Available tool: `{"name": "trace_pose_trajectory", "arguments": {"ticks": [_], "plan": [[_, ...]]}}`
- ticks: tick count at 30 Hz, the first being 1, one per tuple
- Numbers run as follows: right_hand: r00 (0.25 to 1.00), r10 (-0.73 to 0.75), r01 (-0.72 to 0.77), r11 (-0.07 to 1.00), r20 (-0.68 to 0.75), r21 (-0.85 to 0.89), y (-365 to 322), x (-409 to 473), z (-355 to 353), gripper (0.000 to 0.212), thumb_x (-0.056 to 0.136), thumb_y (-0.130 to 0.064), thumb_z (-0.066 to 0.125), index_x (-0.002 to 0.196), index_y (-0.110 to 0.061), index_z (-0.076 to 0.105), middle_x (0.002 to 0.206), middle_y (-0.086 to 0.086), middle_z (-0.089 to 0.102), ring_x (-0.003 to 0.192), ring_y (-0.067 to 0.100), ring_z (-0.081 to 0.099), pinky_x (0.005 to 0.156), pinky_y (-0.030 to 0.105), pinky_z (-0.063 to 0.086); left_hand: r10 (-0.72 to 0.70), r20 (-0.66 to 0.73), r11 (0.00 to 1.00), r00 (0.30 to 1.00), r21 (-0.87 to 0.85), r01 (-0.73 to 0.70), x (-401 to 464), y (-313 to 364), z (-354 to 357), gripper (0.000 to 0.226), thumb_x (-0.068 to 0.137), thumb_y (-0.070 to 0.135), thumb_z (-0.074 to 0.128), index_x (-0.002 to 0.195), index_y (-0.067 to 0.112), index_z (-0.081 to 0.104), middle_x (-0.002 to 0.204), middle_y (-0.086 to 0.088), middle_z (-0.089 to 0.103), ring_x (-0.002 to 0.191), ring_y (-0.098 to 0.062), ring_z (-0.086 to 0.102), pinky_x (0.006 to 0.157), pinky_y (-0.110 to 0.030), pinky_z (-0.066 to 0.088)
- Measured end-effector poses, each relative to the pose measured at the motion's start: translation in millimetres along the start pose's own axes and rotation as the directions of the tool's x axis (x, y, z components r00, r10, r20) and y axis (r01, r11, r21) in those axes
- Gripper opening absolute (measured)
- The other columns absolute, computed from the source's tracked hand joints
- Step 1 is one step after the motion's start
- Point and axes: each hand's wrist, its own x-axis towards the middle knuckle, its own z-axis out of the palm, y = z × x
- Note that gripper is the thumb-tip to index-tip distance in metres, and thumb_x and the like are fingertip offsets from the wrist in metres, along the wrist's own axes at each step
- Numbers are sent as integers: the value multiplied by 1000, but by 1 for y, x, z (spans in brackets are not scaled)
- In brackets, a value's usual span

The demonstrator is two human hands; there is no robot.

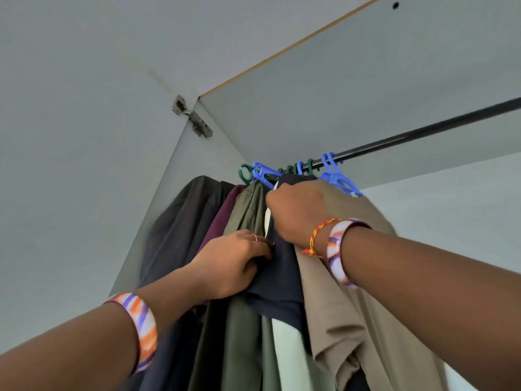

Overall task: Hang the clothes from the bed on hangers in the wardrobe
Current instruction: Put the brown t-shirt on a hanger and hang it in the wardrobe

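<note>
View up into the wardrobe. The right hand [296, 213], fingers curled over the top of the navy garment [282, 277], grasps it just below the rail [423, 131], apparently to seat its hanger among the blue and green hangers [265, 174] crowded at the rail's left end. The left hand [234, 263] pinches the navy fabric's edge beside the olive garment [248, 210], probably to part neighbouring clothes and make room. A tan garment [366, 306] hangs touching on the right.
</note>
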Motion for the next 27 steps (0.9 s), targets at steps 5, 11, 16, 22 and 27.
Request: {"name": "trace_pose_trajectory", "arguments": {"ticks": [5,11,16,22,27], "plan": [[999,30,-34,894,18,446,-69,-50,-1,22,90,-19,49,109,-16,58,116,10,59,108,33,57,71,31,31,-67,87,997,994,-42,71,-85,2,-23,40,69,20,36,89,25,70,97,13,67,94,-3,54,75,-29,52],[991,-106,-9,542,78,841,-174,-125,-23,20,91,-32,50,100,-22,64,102,1,65,98,27,61,71,30,42,-238,330,971,913,68,229,-246,42,-75,31,67,22,40,81,33,65,79,19,66,70,-1,58,50,-14,46],[902,-334,-209,216,274,954,-294,-191,-50,20,87,-30,52,92,-18,67,91,0,68,89,25,64,74,30,52,-586,514,806,627,296,512,-366,75,-144,36,85,18,37,103,31,65,105,17,65,99,-6,52,68,-16,39],[686,-701,-277,-5,194,961,-443,-296,-127,20,87,-32,53,96,-23,68,106,3,66,99,27,61,76,29,46,-787,605,544,120,588,599,-506,127,-240,34,88,12,40,105,29,64,110,14,64,104,-9,54,73,-19,37],[363,-912,-78,-235,-192,969,-549,-404,-260,25,89,-27,50,108,-21,66,115,9,61,106,32,58,86,32,46,-828,516,312,-219,749,585,-654,214,-341,34,86,16,42,105,31,65,112,8,64,108,-16,56,83,-28,45]]}}
